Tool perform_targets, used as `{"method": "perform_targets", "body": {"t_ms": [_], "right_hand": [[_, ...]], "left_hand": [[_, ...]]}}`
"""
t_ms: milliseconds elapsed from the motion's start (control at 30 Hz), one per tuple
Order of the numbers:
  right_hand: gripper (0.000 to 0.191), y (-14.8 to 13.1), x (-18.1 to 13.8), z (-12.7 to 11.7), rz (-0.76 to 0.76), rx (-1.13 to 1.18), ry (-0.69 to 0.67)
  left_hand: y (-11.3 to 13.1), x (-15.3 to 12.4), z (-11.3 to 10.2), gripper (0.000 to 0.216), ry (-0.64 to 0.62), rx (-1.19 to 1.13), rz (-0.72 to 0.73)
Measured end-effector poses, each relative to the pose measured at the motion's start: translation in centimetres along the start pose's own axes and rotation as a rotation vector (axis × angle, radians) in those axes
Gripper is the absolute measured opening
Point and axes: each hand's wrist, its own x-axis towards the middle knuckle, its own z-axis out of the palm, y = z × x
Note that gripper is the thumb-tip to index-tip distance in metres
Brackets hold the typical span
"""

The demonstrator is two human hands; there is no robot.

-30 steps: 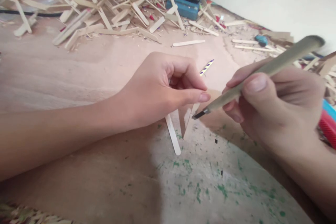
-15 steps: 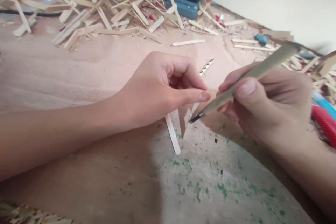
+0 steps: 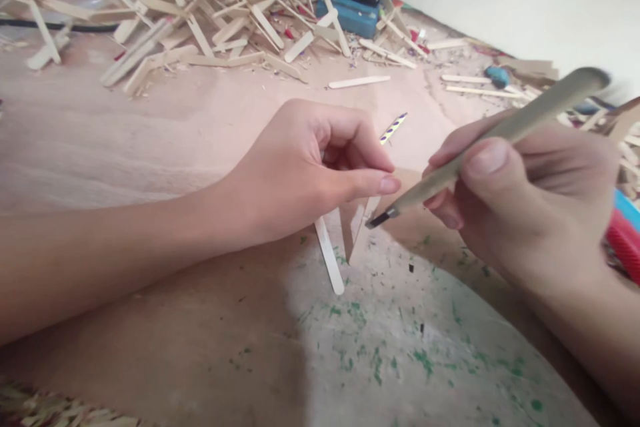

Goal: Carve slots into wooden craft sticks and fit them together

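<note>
Steadily pinched, your left hand [image 3: 320,170] has its thumb and bent index finger brought close together over a narrow wooden strip [image 3: 372,205], which lies slantwise on the plywood tabletop [image 3: 150,147], near the middle of your view. Beyond your fingertips, a yellow tip with purple dots [image 3: 394,128] points away from you, in line with the strip; your fingers hide the stretch between, so whether the two are one piece you cannot tell.

Your right hand [image 3: 540,207] is wrapped around the pale handle of a carving knife [image 3: 490,127], thumb laid along it, the butt rising towards the upper right. Its short dark blade [image 3: 381,219] slants down to the strip, just below your left thumb; whether the edge is touching the wood is too fine to tell.

Under your left hand, a flat craft stick [image 3: 330,263] pokes out towards you, its rounded end on the table. Green flecks [image 3: 377,367] mark the surface nearer you, with wood shavings [image 3: 55,407] at the lower left corner. Farther off, you have a heap of craft sticks [image 3: 230,7] beside a black object on a blue base [image 3: 350,13], and one loose stick [image 3: 359,82] lies in front of them. A red-and-blue object [image 3: 625,243] shows beside your right wrist, partly cut off by the picture's edge.
</note>
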Motion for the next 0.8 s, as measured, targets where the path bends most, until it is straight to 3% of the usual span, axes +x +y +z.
{"method": "perform_targets", "body": {"t_ms": [267,333,433,500,600,800], "right_hand": [[0.01,-1.0,-0.2,0.5,0.052,-0.021,0.0],[0.015,-0.9,-0.3,0.3,0.059,-0.052,0.0],[0.029,-0.2,-0.1,-0.3,-0.043,-0.077,0.06],[0.028,0.2,0.2,-0.6,-0.115,-0.034,0.087],[0.019,0.3,0.7,-0.8,-0.097,0.006,0.161],[0.019,-0.3,1.0,-1.4,-0.11,-0.007,0.294]], "left_hand": [[-0.1,0.0,-0.2,0.012,-0.005,-0.033,0.001],[-0.1,-0.1,-0.1,0.012,0.006,-0.017,-0.006],[0.1,-0.1,0.0,0.012,0.03,0.022,-0.013],[0.3,-0.1,0.1,0.013,0.034,0.038,-0.029],[0.7,-0.2,0.1,0.014,0.029,0.066,-0.041],[0.7,-1.4,0.3,0.016,0.01,0.378,0.095]]}}
